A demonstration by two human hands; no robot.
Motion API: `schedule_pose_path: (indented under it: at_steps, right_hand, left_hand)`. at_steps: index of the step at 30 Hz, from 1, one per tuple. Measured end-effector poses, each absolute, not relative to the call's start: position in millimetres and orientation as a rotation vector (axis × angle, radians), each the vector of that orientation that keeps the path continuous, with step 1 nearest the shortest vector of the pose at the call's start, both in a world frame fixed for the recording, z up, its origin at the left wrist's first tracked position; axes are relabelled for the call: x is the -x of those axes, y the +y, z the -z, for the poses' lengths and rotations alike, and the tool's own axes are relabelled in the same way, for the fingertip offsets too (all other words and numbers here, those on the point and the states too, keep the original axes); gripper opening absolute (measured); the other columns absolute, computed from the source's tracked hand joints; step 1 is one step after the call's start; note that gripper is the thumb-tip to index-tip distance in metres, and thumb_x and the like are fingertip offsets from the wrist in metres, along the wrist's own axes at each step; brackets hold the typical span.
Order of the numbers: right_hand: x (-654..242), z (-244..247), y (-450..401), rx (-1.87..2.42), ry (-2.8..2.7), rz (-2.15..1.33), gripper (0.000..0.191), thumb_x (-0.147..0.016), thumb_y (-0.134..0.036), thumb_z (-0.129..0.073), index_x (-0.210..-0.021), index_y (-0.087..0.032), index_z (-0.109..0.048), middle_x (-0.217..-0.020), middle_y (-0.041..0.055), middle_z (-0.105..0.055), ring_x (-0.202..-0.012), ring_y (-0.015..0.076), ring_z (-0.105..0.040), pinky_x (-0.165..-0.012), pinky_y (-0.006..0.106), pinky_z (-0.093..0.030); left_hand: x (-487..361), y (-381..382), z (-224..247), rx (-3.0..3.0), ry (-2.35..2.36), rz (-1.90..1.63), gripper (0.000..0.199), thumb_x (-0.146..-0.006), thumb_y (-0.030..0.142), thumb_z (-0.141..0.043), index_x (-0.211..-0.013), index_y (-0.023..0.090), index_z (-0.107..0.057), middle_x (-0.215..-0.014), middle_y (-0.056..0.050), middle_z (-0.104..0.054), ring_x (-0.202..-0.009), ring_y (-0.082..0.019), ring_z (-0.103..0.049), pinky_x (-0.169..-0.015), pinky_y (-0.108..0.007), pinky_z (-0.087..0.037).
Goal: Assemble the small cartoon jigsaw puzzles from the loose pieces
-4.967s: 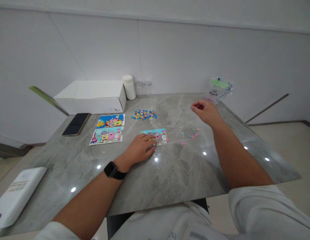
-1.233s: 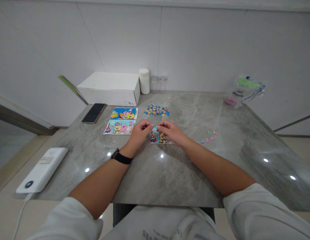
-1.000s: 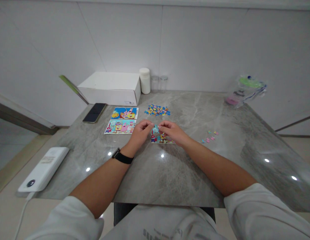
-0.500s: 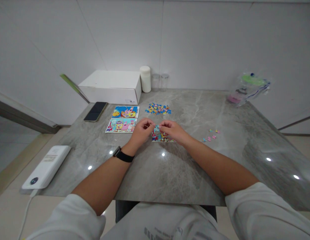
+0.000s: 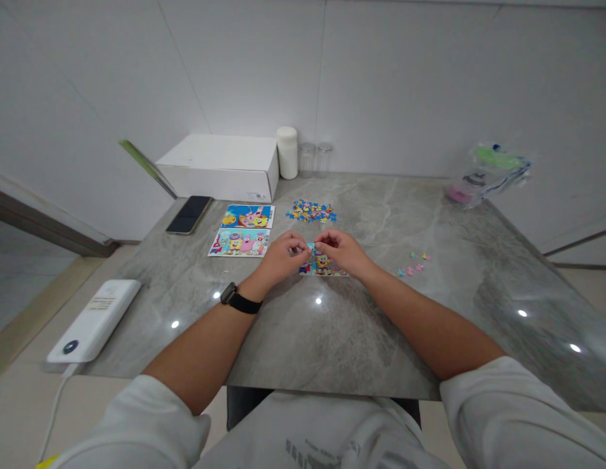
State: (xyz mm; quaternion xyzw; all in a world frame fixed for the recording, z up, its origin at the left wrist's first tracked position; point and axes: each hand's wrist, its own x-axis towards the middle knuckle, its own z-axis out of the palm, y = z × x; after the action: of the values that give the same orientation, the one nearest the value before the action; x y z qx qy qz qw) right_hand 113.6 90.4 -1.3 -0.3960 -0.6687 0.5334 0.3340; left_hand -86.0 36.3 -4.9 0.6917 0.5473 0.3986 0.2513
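A partly covered cartoon jigsaw puzzle (image 5: 323, 266) lies flat on the grey marbled table (image 5: 293, 345), under my fingertips. My left hand (image 5: 286, 255), with a black watch on its wrist, is closed at the puzzle's upper left; what its fingers pinch, if anything, is too small to make out. At the puzzle's upper edge my right hand (image 5: 345, 251) pinches with thumb and forefinger, and a small puzzle piece seems to be between or below them. Behind the hands is a heap of loose puzzle pieces (image 5: 311, 211). Several separate pieces (image 5: 414, 267) lie to the right.
Two cartoon picture cards (image 5: 240, 242) lie left of the hands, beside a phone (image 5: 189, 215). A white box (image 5: 217, 168), a white bottle (image 5: 287, 153) and two glasses (image 5: 315, 160) stand at the back. A power bank (image 5: 95, 320) sits front left, a plastic bag (image 5: 486, 174) back right.
My hands stay over the puzzle, with their fingers shifting slightly at its upper edge. The whole view has moved a little; the other things keep their places.
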Motion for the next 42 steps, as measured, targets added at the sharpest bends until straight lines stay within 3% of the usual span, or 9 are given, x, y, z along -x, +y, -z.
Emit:
schedule_pose_path:
  at_steps: [8, 19, 29, 42]
  right_hand:
    - [-116.2, 6.1, 94.7, 1.069, -1.757, -1.376, 0.031, -0.074, -0.048, -0.076, -0.087, -0.021, -0.07, -0.077, -0.0011, -0.066, -0.07, 0.0149, -0.058, -0.064, 0.027, -0.047]
    - [-117.5, 11.9, 96.3, 1.062, -1.843, -1.295, 0.029, -0.077, -0.046, -0.071, -0.09, -0.02, -0.074, -0.078, -0.0001, -0.07, -0.072, 0.0159, -0.06, -0.07, 0.029, -0.047]
    - [-116.7, 9.2, 95.6, 1.031, -1.803, -1.24, 0.024, -0.08, -0.035, -0.064, -0.099, -0.021, -0.072, -0.092, 0.0016, -0.074, -0.086, 0.0178, -0.065, -0.083, 0.032, -0.05]
    - [-114.6, 15.5, 92.3, 0.988, -1.926, -1.27, 0.029, -0.076, -0.037, -0.072, -0.102, -0.023, -0.068, -0.082, -0.0018, -0.069, -0.071, 0.0153, -0.061, -0.07, 0.03, -0.049]
  left_hand:
    - [95.6, 37.9, -1.6, -1.899, 1.557, -1.069, 0.022, -0.094, 0.025, -0.055, -0.083, 0.021, -0.074, -0.096, -0.004, -0.067, -0.09, -0.019, -0.064, -0.087, -0.035, -0.051]
    - [89.4, 37.8, 11.6, -1.966, 1.476, -1.068, 0.015, -0.091, 0.034, -0.071, -0.085, 0.02, -0.073, -0.094, -0.003, -0.065, -0.079, -0.016, -0.058, -0.075, -0.031, -0.047]
    - [88.7, 38.4, 11.7, -1.926, 1.493, -1.026, 0.014, -0.089, 0.031, -0.068, -0.081, 0.02, -0.073, -0.094, -0.003, -0.066, -0.079, -0.016, -0.059, -0.074, -0.031, -0.047]
    - [91.1, 38.8, 5.5, -1.869, 1.521, -1.074, 0.013, -0.089, 0.029, -0.069, -0.081, 0.02, -0.072, -0.095, -0.003, -0.067, -0.08, -0.016, -0.06, -0.076, -0.03, -0.049]
